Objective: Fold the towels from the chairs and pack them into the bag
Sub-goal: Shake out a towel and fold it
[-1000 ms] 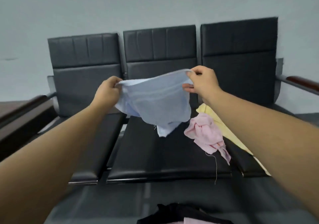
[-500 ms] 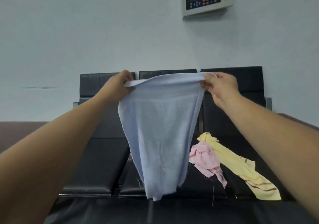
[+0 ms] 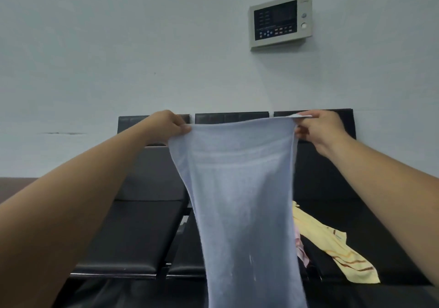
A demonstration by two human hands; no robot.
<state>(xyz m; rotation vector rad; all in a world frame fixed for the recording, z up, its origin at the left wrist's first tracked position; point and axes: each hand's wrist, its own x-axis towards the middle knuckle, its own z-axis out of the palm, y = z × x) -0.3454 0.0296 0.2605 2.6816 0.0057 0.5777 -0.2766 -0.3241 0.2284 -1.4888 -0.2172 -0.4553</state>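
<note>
Our left hand (image 3: 169, 126) and right hand (image 3: 318, 127) pinch the top corners of the blue towel (image 3: 242, 201), hanging unfolded before the chairs (image 3: 133, 231). Yellow towel (image 3: 332, 246) and pink towel (image 3: 300, 249) lie unfolded toward the chairs' right end; bag unseen.

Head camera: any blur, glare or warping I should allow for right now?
Head view: light flat and even, no glare on the wall; blue towel fairly sharp, held at its top corners by left hand and right hand; the wide lens swells both forearms at the lower corners and tilts the wall panel; black chairs read dark with little detail.
</note>
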